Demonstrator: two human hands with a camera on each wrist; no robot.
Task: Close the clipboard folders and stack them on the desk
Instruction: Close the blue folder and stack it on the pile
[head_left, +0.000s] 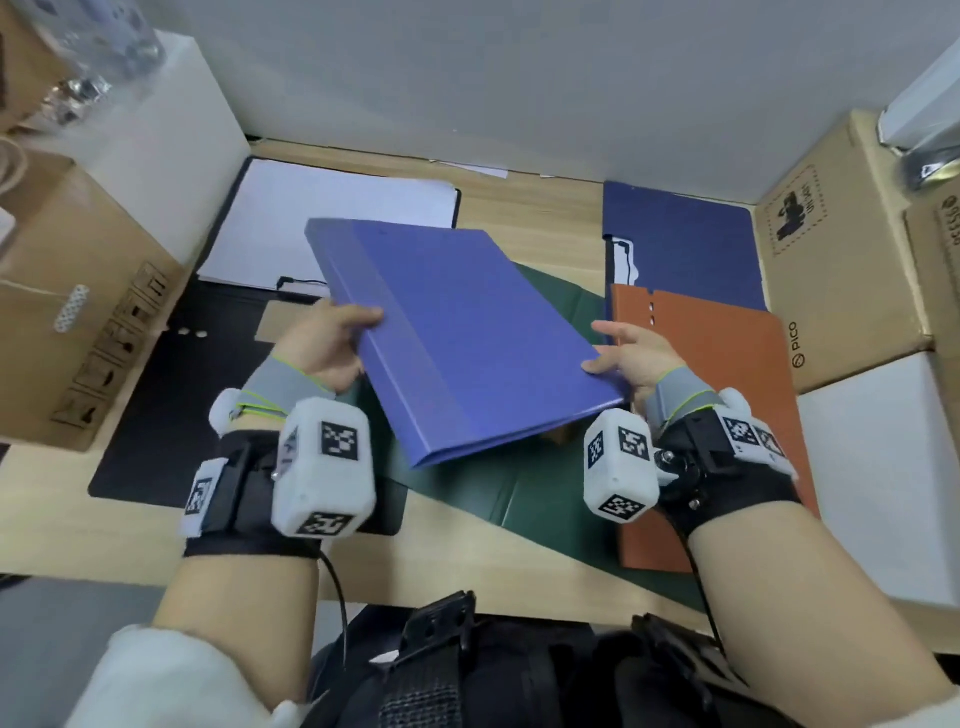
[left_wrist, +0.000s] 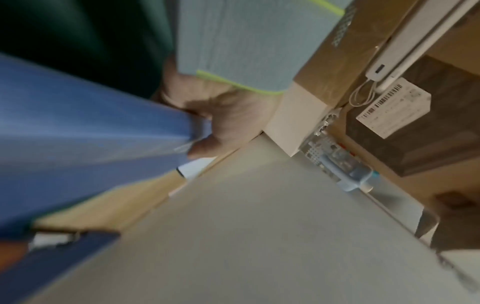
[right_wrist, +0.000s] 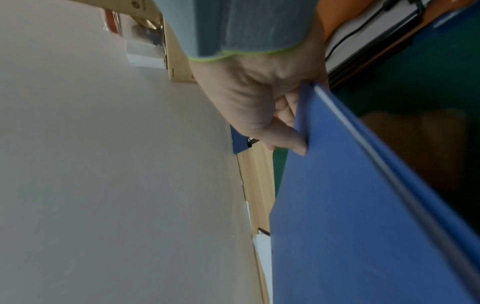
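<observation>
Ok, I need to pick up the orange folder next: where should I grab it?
Take the orange folder by its near long edge, coming from the right. It lies flat and closed, its left side tucked against the green folder, and its right edge is bare.

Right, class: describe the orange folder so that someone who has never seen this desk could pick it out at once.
Start at the wooden desk and go to its right side, beside the cardboard boxes. The orange folder lies flat there, closed, just nearer than a dark blue folder and under the right hand. It is the only orange one; the others are blue, green or black.
</observation>
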